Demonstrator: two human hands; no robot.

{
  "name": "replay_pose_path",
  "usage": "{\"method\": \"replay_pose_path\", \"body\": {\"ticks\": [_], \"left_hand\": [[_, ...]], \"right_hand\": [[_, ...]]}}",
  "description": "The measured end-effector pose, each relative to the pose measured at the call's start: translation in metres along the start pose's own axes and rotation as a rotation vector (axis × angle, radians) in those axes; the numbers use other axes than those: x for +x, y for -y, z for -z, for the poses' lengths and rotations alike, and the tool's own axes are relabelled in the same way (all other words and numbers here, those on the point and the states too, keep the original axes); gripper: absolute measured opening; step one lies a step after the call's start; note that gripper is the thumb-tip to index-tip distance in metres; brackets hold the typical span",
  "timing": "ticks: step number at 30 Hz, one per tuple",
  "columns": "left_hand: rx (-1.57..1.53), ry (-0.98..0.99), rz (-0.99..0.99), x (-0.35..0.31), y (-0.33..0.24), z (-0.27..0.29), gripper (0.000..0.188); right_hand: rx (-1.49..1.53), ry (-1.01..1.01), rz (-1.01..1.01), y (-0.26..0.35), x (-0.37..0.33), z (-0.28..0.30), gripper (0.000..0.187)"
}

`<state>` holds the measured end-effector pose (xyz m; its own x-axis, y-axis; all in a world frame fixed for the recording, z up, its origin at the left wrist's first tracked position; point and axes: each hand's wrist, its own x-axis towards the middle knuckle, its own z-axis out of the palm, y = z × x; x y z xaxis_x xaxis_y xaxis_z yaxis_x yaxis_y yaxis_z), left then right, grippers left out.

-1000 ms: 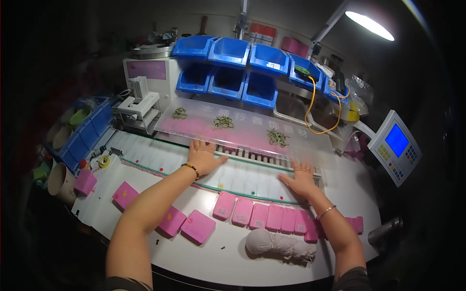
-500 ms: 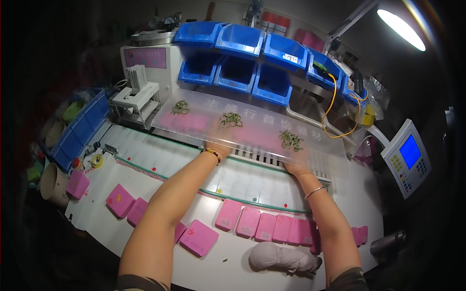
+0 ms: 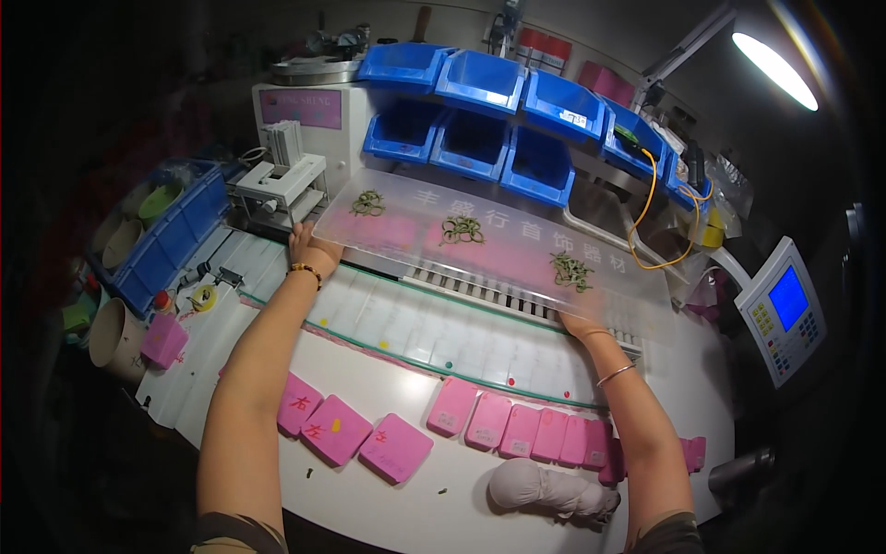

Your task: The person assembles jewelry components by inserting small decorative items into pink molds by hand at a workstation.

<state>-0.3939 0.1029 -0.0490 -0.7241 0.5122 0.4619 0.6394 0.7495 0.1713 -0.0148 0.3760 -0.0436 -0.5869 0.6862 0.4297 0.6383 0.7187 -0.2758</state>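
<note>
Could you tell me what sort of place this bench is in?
Probably a small workshop or factory assembly station. Rows of blue bins stand behind a bench machine, a control panel with a screen sits to the right, and pink boxes line the table edge.

hands: 2, left hand, right hand | clear plastic tray: 1 | little green piles on the tray: 3 | pink boxes on the table in front: about 12, some hidden by the arm | blue bins on the rack: about 8 | keypad screen box: 1 | lamp: 1
</note>
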Motion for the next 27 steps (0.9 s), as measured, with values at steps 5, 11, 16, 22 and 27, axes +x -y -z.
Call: {"method": "replay_pose_path", "body": {"ticks": [5,11,16,22,27], "left_hand": [[0.023,0.131,-0.148,0.021,0.026,-0.046,0.032],[-0.184,0.203,-0.231,-0.007,-0.058,0.003,0.037],[-0.173,0.292,-0.292,-0.015,-0.068,0.005,0.054],[-0.31,0.373,-0.278,-0.055,-0.086,0.029,0.063],[-0.429,0.239,-0.585,-0.11,-0.081,0.086,0.07]], "right_hand": [[-0.095,0.063,-0.011,-0.006,0.001,-0.021,0.057],[-0.151,0.052,0.099,-0.032,-0.014,0.005,0.062],[-0.225,0.036,0.125,-0.073,-0.019,0.02,0.067],[-0.007,0.261,-0.128,-0.068,-0.049,0.055,0.065],[0.044,0.339,-0.009,-0.05,-0.108,0.103,0.061]]}}
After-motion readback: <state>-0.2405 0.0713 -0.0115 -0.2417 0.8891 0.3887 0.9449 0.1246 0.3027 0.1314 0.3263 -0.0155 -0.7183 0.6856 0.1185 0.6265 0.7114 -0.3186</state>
